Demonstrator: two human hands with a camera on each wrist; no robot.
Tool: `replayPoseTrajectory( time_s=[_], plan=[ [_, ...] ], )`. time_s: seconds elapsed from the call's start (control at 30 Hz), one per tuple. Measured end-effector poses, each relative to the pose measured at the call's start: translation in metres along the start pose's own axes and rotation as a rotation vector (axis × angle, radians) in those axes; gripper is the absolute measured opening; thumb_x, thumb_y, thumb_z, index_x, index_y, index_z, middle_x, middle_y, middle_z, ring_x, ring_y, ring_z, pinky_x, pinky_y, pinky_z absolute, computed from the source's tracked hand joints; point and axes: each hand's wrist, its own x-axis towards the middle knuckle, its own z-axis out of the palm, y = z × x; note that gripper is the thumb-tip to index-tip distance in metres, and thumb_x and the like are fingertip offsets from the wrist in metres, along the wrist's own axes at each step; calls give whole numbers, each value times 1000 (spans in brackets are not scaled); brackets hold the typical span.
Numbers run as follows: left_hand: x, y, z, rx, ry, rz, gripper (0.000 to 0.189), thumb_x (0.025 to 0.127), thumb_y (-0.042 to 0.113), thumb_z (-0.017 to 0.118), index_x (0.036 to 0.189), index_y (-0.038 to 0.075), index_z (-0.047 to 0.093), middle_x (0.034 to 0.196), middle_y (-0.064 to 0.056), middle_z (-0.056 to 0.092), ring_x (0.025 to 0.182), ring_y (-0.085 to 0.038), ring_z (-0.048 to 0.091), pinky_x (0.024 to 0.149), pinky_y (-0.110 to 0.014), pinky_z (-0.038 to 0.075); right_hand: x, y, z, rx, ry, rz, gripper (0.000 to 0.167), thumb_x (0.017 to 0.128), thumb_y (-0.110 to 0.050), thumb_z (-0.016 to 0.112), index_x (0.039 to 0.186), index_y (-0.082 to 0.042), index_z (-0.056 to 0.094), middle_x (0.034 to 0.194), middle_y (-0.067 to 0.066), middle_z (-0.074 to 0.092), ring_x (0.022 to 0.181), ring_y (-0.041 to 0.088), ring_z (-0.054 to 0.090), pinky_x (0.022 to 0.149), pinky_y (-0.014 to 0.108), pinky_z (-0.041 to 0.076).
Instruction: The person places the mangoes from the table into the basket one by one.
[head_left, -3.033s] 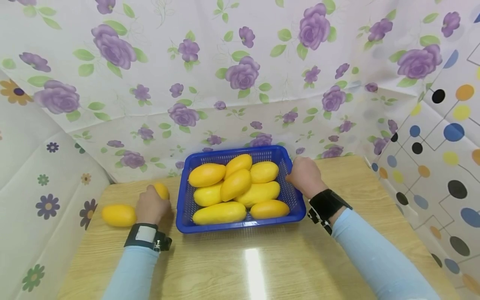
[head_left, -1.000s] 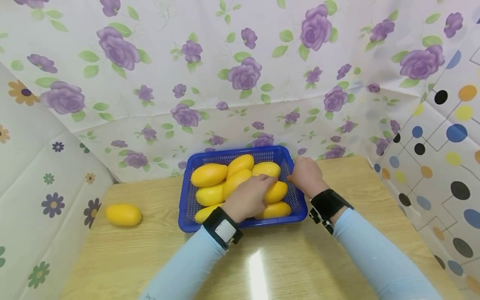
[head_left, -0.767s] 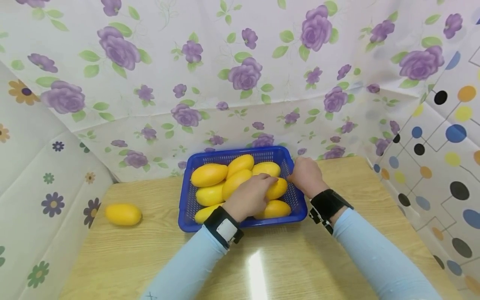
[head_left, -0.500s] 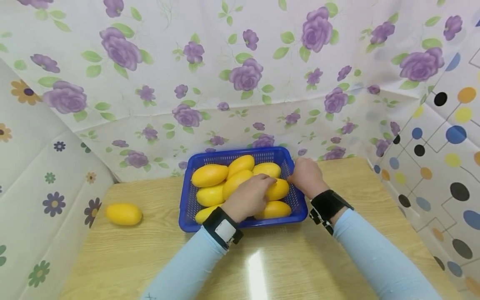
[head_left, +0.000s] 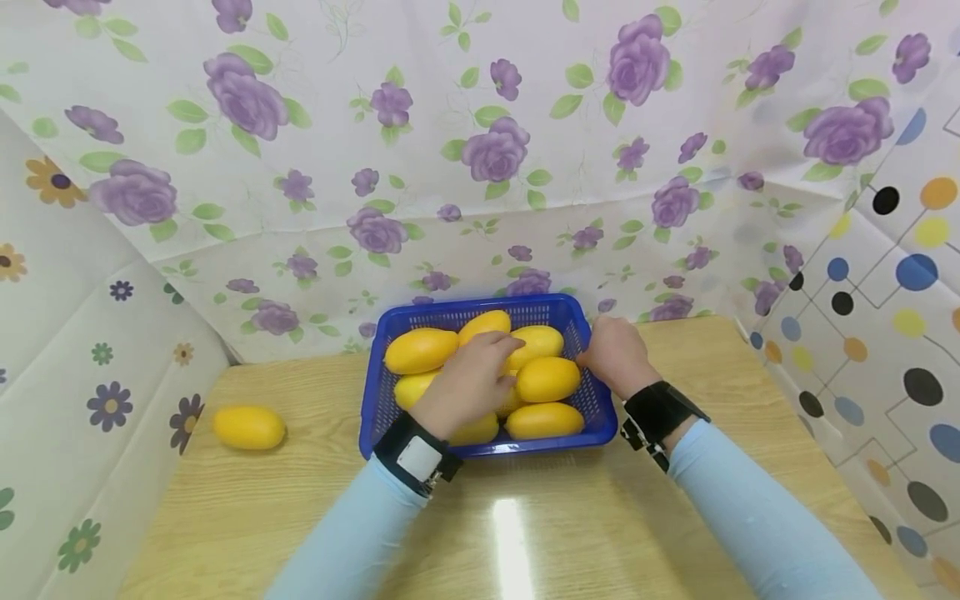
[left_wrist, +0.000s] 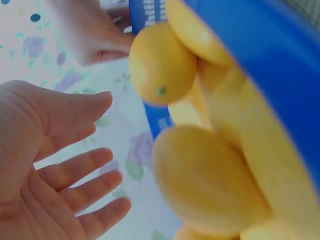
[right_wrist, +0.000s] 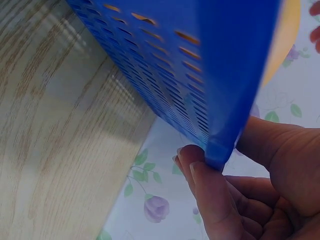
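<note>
A blue plastic basket [head_left: 525, 446] with slotted walls stands against the back curtain, holding several yellow oval fruits. My left hand [head_left: 467, 385] hovers over the fruits at the basket's middle and hides some of them. In the left wrist view its palm [left_wrist: 30, 200] is bare, with the fingers spread apart. Just right of that hand, one yellow fruit [head_left: 549, 380] lies on top of the others. At the basket's right side my right hand [head_left: 617, 357] pinches the rim, thumb inside and fingertips [right_wrist: 202, 175] outside. A single yellow fruit [head_left: 249, 427] lies on the table to the left.
The wooden table [head_left: 360, 533] runs under the basket and both forearms. A flowered curtain [head_left: 420, 192] hangs directly behind the basket, with a dotted sheet [head_left: 885, 350] at the right and another flowered sheet [head_left: 112, 358] at the left.
My left hand first carried a fruit from the table into the basket's right part; now it has let go and drawn back left. My right hand keeps its grip on the rim.
</note>
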Motion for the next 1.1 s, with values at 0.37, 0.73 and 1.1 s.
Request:
replayPoseTrajectory(
  time_s=[0.37,0.73,1.1],
  plan=[
    [-20,-43,-35,17,298,-169,54,82,23,70,131,9,51,137,-15,46,128,-32,42,108,-48,34,0,1,0,6,-4,-1,29,74,-25,76,81,0,65,69,9,62,56,19,60,44,24,46],
    [-61,-98,-52,27,653,-494,62,84,40,67,131,4,48,129,-21,52,117,-39,47,97,-54,34,1,3,1,12,7,-6,28,73,-24,76,79,-1,63,69,9,61,56,20,59,43,24,45],
    [-106,-145,-57,-1,570,-889,89,83,58,57,146,6,22,148,-27,24,135,-46,20,102,-66,16,-1,2,1,20,14,-10,26,73,-23,75,78,-1,61,69,10,60,56,20,58,43,24,45]
  ],
)
